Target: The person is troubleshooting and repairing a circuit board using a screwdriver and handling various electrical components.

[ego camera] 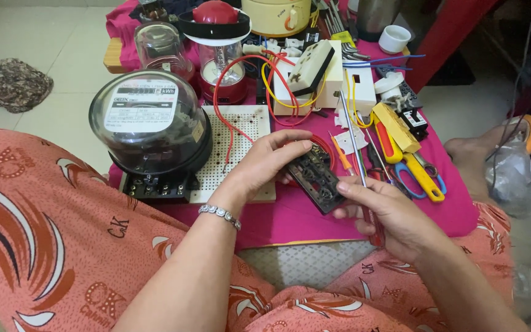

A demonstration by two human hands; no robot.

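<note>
Left hand [264, 165] clasps black switch module [318, 178], tilted above pink cloth [290, 215], steadying it. Right hand [383, 215] pinches thin screwdriver [353, 140] against module's edge. Electricity meter [152, 126] stands left, near.

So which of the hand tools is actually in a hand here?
The thin screwdriver in the right hand, shaft pointing up over the black switch block. The yellow-handled pliers and small orange screwdriver lie untouched on the cloth.
</note>
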